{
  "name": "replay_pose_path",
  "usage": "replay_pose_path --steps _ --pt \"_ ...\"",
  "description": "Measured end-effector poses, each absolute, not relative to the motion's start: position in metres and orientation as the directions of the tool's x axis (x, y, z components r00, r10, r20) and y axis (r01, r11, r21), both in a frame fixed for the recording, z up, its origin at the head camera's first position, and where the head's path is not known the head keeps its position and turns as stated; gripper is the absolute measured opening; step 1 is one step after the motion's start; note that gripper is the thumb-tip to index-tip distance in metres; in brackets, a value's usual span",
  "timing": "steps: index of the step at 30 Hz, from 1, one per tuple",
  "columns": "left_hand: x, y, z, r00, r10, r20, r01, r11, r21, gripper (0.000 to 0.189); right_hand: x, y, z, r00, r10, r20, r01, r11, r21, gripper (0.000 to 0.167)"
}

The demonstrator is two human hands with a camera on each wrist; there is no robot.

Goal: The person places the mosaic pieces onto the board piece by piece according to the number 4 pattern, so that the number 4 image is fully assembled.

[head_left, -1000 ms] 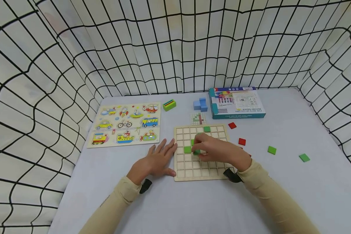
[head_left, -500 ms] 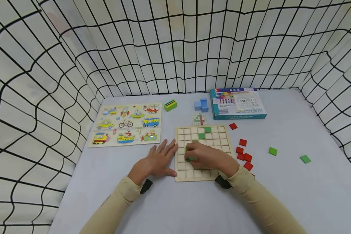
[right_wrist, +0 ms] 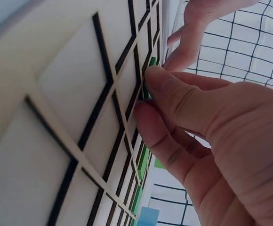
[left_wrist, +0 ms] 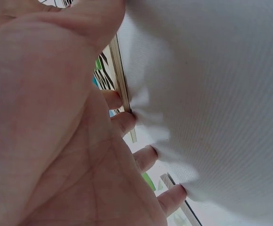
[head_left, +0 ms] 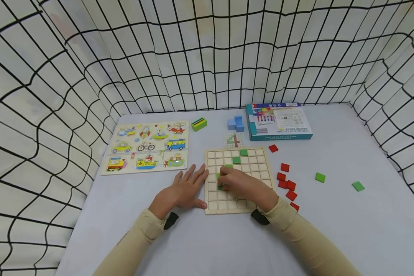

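Observation:
A wooden grid board point(head_left: 248, 203) lies flat on the white table, with a diagonal of green tiles point(head_left: 236, 160) in its squares. My right hand point(head_left: 246, 187) is over the left part of the board, pinching a green square tile point(right_wrist: 147, 89) between thumb and fingers, low at the grid. Part of that tile is hidden by the fingers. My left hand point(head_left: 183, 194) rests with spread fingers at the board's left edge, its thumb near the lower left corner. A small printed pattern card point(head_left: 233, 140) lies just beyond the board.
Several red tiles point(head_left: 285, 167) lie right of the board, with two loose green tiles point(head_left: 320, 177) farther right. A picture puzzle board point(head_left: 148, 151) is at left. Behind are a green striped block point(head_left: 199, 124), blue blocks point(head_left: 236, 123) and a flat box point(head_left: 279, 120). Black netting surrounds the table.
My right hand has moved left and slightly nearer across the board with the green tile, uncovering more red tiles, then nearly stopped. The left hand has stayed in place.

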State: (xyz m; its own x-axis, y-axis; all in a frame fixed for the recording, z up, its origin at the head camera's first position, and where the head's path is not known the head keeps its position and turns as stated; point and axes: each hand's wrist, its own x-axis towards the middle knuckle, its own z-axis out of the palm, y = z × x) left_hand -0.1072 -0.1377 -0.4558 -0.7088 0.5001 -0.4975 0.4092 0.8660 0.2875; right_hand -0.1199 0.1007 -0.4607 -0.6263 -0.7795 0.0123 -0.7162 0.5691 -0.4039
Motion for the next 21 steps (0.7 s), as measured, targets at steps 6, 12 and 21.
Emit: replay_pose_path --steps 6,12,21 --pt "-0.106 -0.136 -0.448 -0.708 0.5 -0.499 0.409 0.866 0.288 0.11 -0.12 0.1 -0.459 -0.636 -0.772 0.005 -0.712 0.584 -0.39 0.013" --pt "-0.107 -0.136 -0.448 -0.715 0.502 -0.487 0.417 0.865 0.28 0.11 -0.12 0.102 -0.457 -0.64 -0.768 -0.018 -0.703 0.594 -0.391 0.015" --pt "-0.105 -0.136 -0.451 -0.716 0.513 -0.474 0.427 0.859 0.284 0.11 -0.117 0.111 -0.455 -0.617 -0.787 -0.027 -0.693 0.559 -0.455 0.018"
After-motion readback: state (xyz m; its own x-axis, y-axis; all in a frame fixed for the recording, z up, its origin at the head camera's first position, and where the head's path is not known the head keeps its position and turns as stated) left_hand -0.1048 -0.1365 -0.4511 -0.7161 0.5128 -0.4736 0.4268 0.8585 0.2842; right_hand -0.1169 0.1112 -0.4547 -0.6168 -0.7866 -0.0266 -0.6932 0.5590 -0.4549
